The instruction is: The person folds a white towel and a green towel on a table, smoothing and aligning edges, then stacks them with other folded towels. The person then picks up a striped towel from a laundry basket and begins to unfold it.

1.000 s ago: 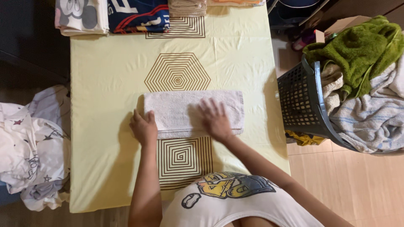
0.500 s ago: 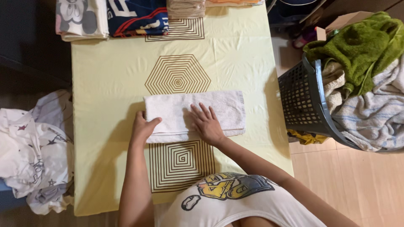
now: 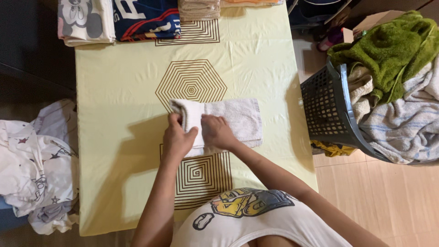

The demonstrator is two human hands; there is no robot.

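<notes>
At the frame's centre on the pale yellow patterned worktop (image 3: 114, 91), the left hand (image 3: 177, 139) pinches the white terry towel's (image 3: 233, 116) folded end while the right hand (image 3: 216, 131) presses flat; edges should align squarely.

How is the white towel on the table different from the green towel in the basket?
The white towel lies folded flat on the yellow table, both hands on it; the green towel sits crumpled on top of the laundry basket, untouched. The white one looks smoother, the green one shaggier. Both are towels.
</notes>
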